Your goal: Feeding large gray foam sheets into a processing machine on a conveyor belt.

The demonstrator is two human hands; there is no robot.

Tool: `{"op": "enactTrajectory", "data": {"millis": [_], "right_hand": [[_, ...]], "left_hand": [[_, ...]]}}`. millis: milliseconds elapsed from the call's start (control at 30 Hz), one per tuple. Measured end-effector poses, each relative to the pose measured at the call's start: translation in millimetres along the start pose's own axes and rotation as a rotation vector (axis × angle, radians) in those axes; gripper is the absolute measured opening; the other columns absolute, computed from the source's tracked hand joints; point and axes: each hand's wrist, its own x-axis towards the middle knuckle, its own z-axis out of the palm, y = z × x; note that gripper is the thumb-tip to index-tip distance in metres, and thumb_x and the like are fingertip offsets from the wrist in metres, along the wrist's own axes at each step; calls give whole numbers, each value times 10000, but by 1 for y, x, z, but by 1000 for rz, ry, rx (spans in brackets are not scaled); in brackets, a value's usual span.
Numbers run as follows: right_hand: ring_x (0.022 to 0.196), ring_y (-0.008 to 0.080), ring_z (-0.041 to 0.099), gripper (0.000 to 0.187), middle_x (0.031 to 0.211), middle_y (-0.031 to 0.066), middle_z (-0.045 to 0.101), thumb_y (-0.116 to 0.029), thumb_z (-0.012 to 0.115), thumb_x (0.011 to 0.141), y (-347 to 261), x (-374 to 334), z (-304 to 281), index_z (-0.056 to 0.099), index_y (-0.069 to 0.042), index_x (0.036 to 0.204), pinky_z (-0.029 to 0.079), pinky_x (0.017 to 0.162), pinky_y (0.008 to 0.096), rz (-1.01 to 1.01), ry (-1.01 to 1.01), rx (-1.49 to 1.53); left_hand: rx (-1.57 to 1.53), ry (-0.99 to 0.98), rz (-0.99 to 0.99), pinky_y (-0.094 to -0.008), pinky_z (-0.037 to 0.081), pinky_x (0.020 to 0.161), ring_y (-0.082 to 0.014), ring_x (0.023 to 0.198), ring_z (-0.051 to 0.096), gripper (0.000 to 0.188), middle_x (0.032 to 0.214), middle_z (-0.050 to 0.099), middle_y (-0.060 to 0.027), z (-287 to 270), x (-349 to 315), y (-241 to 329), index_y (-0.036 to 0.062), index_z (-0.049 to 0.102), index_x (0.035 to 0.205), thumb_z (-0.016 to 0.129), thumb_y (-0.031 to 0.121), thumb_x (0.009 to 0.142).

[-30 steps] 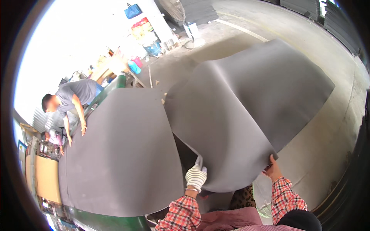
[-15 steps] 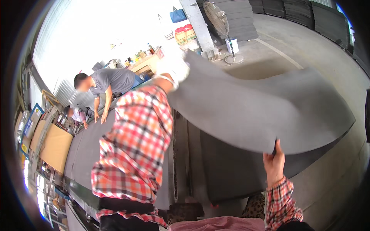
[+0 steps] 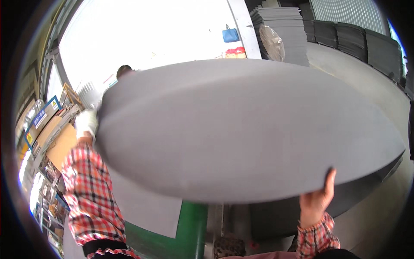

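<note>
A large, flexible grey foam sheet [image 3: 241, 134] spans most of the view, lifted in the air and bowed between my hands. My left hand [image 3: 87, 123], in a white glove, is closed on its left edge. On the near edge at the right, my bare right hand [image 3: 317, 200] grips the sheet with its thumb lying on top; the thumb's tip looks dark. The fingers under the sheet are hidden. Beneath at the left, another grey sheet [image 3: 148, 203] lies on a green surface [image 3: 193, 228]. Under the raised sheet at the right are darker sheets [image 3: 276, 220].
Behind the sheet a person's head [image 3: 125, 71] shows; the rest of that person is hidden. A tall stack of grey sheets [image 3: 286, 32] and a fan [image 3: 271, 42] stand at the back. More stacks [image 3: 351, 39] line the far right wall. Brown boards [image 3: 62, 144] stand at the left.
My left hand has swung far left and nearer, carrying its end of the sheet over the green surface. My right hand keeps its grip and has shifted slightly right and nearer. The sheet now covers the co-workers.
</note>
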Motion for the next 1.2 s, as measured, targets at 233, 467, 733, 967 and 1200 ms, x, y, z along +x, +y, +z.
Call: {"op": "enactTrajectory", "data": {"millis": [233,467,733,967,1200], "right_hand": [[853,148,599,250,961,-22,603,-244,633,862,79,-93,-99,554,-147,1079,500,593,322,584,366,-275],[900,216,587,251,1062,46,585,-254,528,926,201,-157,-133,521,-73,1099,499,737,406,807,381,-239],[993,297,558,267,1094,89,573,-263,546,914,254,-210,-154,516,-65,1090,425,929,494,1153,441,-492],[1122,256,521,305,1121,124,564,-276,463,953,174,-192,-232,508,-44,1145,354,1033,417,1394,352,-258],[1002,164,581,456,1083,81,624,-400,569,878,33,-157,-397,580,-44,1162,456,864,309,1626,-399,-1234]], "left_hand": [[7,-598,-528,-383,519,783,-281,907,640,831,1061,633,-135,142,-201,-92,154,238,1428,687,255,736],[-684,-43,-351,-543,119,1088,-374,1350,205,842,1440,236,-234,108,-379,59,25,211,1419,644,336,767],[-904,-739,-684,-639,143,1031,-465,1338,137,697,1453,184,-255,48,-485,180,246,322,1403,518,558,811],[-440,-925,-494,-583,93,1080,-347,1371,156,636,1472,233,-140,88,-467,172,241,325,1402,481,504,844],[-638,-668,-74,-544,146,1077,-352,1320,273,573,1429,325,-140,39,-452,233,183,449,1324,637,317,800]]}}
